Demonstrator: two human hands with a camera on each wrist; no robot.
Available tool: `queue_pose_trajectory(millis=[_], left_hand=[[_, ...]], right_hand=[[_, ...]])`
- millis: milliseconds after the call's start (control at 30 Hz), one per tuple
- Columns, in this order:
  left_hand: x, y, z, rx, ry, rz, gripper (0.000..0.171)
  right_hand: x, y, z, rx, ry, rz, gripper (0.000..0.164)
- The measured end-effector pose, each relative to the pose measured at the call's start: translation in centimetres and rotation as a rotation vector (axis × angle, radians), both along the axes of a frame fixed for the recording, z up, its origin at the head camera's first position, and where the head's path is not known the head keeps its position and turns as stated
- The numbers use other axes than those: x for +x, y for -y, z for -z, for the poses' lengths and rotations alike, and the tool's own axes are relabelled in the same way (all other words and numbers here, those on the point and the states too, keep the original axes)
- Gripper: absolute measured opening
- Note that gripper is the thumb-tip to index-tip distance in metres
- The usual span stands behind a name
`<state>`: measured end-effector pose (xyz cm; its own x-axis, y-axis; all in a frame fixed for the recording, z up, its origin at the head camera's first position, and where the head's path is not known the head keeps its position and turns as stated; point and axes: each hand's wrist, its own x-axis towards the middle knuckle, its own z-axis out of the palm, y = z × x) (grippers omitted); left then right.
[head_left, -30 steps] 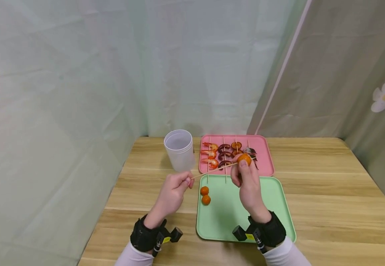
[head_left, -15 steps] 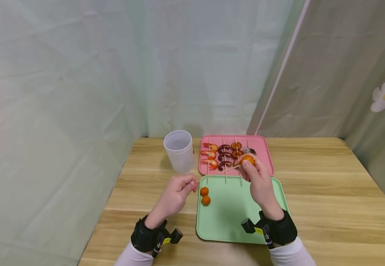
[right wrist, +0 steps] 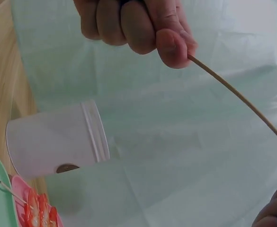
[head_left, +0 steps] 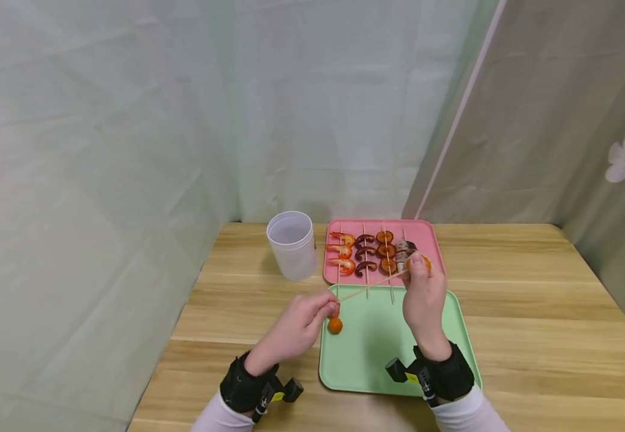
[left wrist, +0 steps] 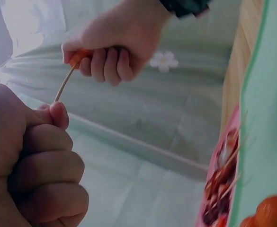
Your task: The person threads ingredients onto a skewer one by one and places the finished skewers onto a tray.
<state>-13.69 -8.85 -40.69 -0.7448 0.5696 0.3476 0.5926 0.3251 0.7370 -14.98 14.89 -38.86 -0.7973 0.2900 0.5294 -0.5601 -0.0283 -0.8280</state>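
Note:
My left hand (head_left: 308, 319) pinches one end of a thin wooden skewer (head_left: 369, 288) between thumb and forefinger. The skewer slants up to my right hand (head_left: 424, 303), which grips a glossy orange ball (left wrist: 79, 57) at the other end. The right wrist view shows the skewer bowed. Under my hands is the green tray (head_left: 369, 360), with two loose orange balls at its left edge. The lower ball (head_left: 335, 326) is plainly seen; my left fingers partly hide the upper one (head_left: 336, 312) in the head view.
Behind the green tray, a pink tray (head_left: 432, 252) holds skewered shrimp (head_left: 340, 252), dark curled pieces (head_left: 366, 253), brown round slices (head_left: 386, 251) and grey-and-black pieces (head_left: 403, 249). A whitish plastic cup (head_left: 295, 255) stands left of it. Curtains hang behind the wooden table (head_left: 539, 312).
Both hands have moved right with the skewer and ball. My left hand has come lower and over the tray's left edge, and my right fingers now cover more of the ball.

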Motion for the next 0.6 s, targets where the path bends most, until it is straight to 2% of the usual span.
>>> queue_pose_trajectory(millis=[133,233,300,433,600], left_hand=[[0.2,-0.6,0.0,0.066,0.133,0.068,0.026],[0.3,-1.3,0.0,0.145,0.227,0.121,0.032],[0.4,-1.7,0.1,0.201,0.258,0.144,0.035],[0.7,-1.7,0.1,0.279,0.287,0.163,0.033],[1.0,-1.3,0.1,0.318,0.414,0.2,0.035]], right_hand=[[0.2,1.0,0.7,0.094,-0.008,-0.039,0.039],[0.4,2.5,1.6,0.21,-0.048,-0.128,0.038],[0.5,3.5,2.3,0.264,-0.087,-0.182,0.042],[0.8,4.7,3.2,0.268,-0.133,-0.23,0.044],[1.1,5.1,3.4,0.277,-0.138,-0.226,0.037]])
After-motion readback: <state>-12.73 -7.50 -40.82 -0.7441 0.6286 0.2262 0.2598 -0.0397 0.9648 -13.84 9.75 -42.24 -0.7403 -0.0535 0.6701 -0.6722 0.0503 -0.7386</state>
